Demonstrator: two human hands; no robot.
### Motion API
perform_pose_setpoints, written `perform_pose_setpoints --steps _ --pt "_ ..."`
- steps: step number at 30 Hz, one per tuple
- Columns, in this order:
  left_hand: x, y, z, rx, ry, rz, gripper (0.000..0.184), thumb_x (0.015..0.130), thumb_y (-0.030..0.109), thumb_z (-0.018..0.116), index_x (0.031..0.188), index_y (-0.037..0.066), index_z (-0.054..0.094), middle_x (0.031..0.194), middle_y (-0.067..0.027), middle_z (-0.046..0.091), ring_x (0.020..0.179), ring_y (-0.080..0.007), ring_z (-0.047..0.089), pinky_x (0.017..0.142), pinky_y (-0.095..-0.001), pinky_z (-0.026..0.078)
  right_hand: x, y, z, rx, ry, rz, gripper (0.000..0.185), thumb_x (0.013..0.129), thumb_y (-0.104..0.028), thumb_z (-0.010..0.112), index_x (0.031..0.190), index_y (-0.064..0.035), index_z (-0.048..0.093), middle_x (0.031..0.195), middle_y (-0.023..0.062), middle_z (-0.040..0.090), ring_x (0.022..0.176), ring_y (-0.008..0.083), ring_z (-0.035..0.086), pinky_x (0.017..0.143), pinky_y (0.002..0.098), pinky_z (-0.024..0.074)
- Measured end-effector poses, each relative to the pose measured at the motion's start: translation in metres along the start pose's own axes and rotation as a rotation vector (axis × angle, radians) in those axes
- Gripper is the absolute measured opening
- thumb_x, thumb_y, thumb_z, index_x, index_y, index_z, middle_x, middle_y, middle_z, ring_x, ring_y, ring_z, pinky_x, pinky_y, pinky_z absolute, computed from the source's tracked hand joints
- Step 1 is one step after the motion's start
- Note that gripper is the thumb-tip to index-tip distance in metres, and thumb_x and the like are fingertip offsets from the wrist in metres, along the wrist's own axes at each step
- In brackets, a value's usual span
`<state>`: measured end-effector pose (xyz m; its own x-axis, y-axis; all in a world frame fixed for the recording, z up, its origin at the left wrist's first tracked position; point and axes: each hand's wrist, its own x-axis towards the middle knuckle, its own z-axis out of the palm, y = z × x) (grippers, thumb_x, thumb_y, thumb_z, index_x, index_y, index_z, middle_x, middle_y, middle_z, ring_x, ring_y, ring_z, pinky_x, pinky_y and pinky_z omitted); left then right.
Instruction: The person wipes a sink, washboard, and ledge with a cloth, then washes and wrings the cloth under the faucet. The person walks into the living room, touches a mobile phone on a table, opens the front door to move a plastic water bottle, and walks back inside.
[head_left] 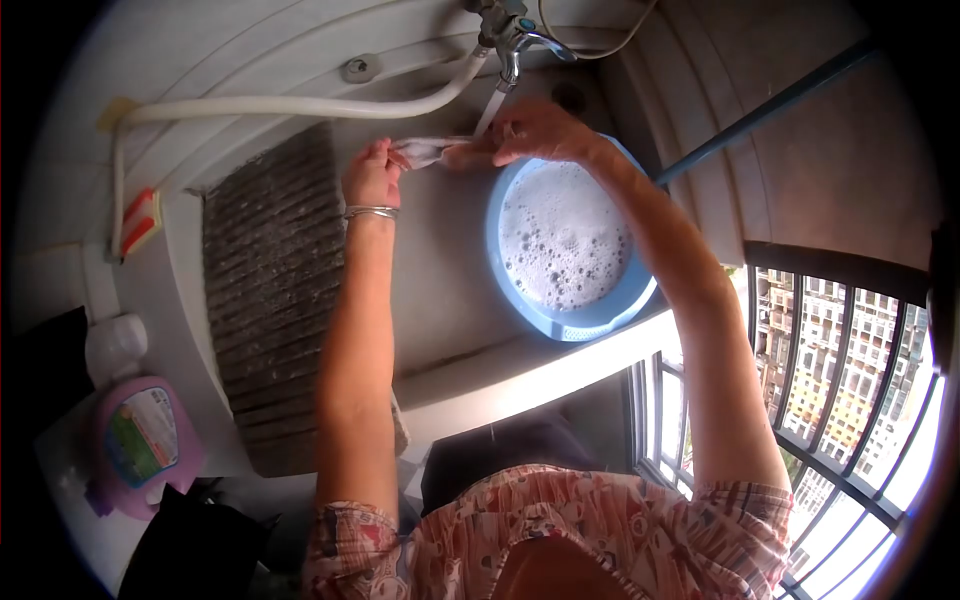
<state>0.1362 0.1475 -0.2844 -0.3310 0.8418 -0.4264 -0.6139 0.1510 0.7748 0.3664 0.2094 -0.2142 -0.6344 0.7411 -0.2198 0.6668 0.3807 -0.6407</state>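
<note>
A thin, pale wet cloth is stretched between my two hands over the sink; its exact kind is hard to make out. My left hand, with a bangle at the wrist, pinches the cloth's left end. The other end is gripped by my right hand, just above the rim of a blue basin. White suds with bubbles fill this basin. From the metal tap, a stream of water runs down beside my right hand onto the cloth.
A ridged washboard slopes on the left side of the sink. A white hose runs along the back wall. At lower left stands a pink detergent bottle. A blue pole leans at right, near a barred window.
</note>
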Motion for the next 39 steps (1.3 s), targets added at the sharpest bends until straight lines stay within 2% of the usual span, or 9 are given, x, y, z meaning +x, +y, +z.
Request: perform_pose_setpoints --steps 5,8,10,26,28,30,31,33,39 --pt "0.007 0.009 -0.008 -0.449 0.159 -0.153 0.011 0.086 -0.002 0.045 0.094 -0.009 0.048 0.088 -0.0132 0.050 0.079 -0.0224 0.052 0.079 -0.0381 0.050 0.016 0.009 0.001 -0.142 -0.086 0.098 0.021 0.066 -0.021 0.066 0.075 -0.0040 0.060 0.075 0.0085 0.060 0.071 0.0216 0.057 0.061 0.0316 0.0445" --pt "-0.017 0.009 0.024 -0.471 0.134 -0.203 0.014 0.085 -0.003 0.045 0.098 -0.010 0.047 0.089 -0.0134 0.050 0.081 -0.0224 0.051 0.082 -0.0392 0.048 0.017 0.011 0.027 -0.595 0.592 -0.650 0.025 0.072 -0.027 0.060 0.086 -0.0073 0.060 0.077 0.0094 0.059 0.073 0.0263 0.056 0.067 0.0349 0.0445" --pt "-0.027 0.005 0.040 -0.474 0.109 -0.235 0.016 0.086 -0.003 0.044 0.099 -0.010 0.047 0.089 -0.0134 0.050 0.080 -0.0222 0.051 0.082 -0.0381 0.048 0.002 -0.040 0.040 0.695 0.181 0.159 0.029 0.076 -0.024 0.059 0.097 -0.0041 0.055 0.079 0.0101 0.058 0.070 0.0225 0.056 0.064 0.0327 0.0455" --pt "-0.049 0.019 0.018 -0.522 -0.370 -0.315 0.030 0.091 0.006 0.033 0.118 -0.004 0.036 0.122 -0.0248 0.039 0.113 -0.0391 0.041 0.099 -0.0522 0.032 0.026 0.005 0.029 0.517 0.158 0.339 0.027 0.081 -0.023 0.050 0.101 -0.0103 0.062 0.064 0.0074 0.060 0.059 0.0162 0.060 0.058 0.0273 0.0493" --pt "-0.047 0.006 0.015 -0.395 -0.212 -0.386 0.027 0.091 0.008 0.033 0.116 -0.001 0.038 0.121 -0.0246 0.038 0.112 -0.0391 0.042 0.100 -0.0529 0.031 0.033 0.033 0.042 -0.422 0.660 -0.341 0.022 0.083 -0.021 0.048 0.093 -0.0094 0.065 0.063 0.0068 0.062 0.055 0.0158 0.060 0.056 0.0271 0.0509" --pt "-0.042 -0.017 0.016 -0.295 -0.177 -0.471 0.022 0.091 0.013 0.037 0.108 0.002 0.045 0.113 -0.0210 0.047 0.108 -0.0328 0.047 0.090 -0.0461 0.043 0.033 0.008 0.040 0.194 0.370 0.062 0.022 0.084 -0.019 0.048 0.092 -0.0072 0.064 0.068 0.0088 0.063 0.062 0.0155 0.061 0.059 0.0271 0.0512" --pt "-0.039 -0.029 0.019 -0.413 -0.421 -0.500 0.020 0.090 0.017 0.041 0.101 0.003 0.050 0.104 -0.0178 0.052 0.101 -0.0287 0.050 0.080 -0.0413 0.045 0.031 -0.011 0.037 0.792 0.044 0.463 0.022 0.084 -0.017 0.047 0.091 -0.0049 0.064 0.073 0.0108 0.064 0.069 0.0152 0.063 0.062 0.0272 0.0515" --pt "0.007 -0.073 0.014 -0.811 -1.156 -0.487 0.023 0.087 0.027 0.049 0.079 0.008 0.059 0.074 -0.0077 0.056 0.076 -0.0191 0.053 0.059 -0.0312 0.041 0.026 -0.032 0.060 -0.400 0.293 -0.194 0.013 0.072 -0.016 0.059 0.081 -0.0074 0.063 0.095 0.0108 0.060 0.087 0.0263 0.057 0.075 0.0356 0.0473" --pt "-0.013 -0.041 0.035 -0.293 -0.433 -0.311 0.026 0.087 0.017 0.045 0.108 0.002 0.046 0.110 -0.0142 0.049 0.107 -0.0226 0.045 0.089 -0.0366 0.038 0.029 -0.052 0.087 -0.229 0.318 -0.065 0.028 0.073 -0.024 0.057 0.095 -0.0057 0.051 0.083 0.0164 0.060 0.078 0.0326 0.060 0.068 0.0390 0.0496"
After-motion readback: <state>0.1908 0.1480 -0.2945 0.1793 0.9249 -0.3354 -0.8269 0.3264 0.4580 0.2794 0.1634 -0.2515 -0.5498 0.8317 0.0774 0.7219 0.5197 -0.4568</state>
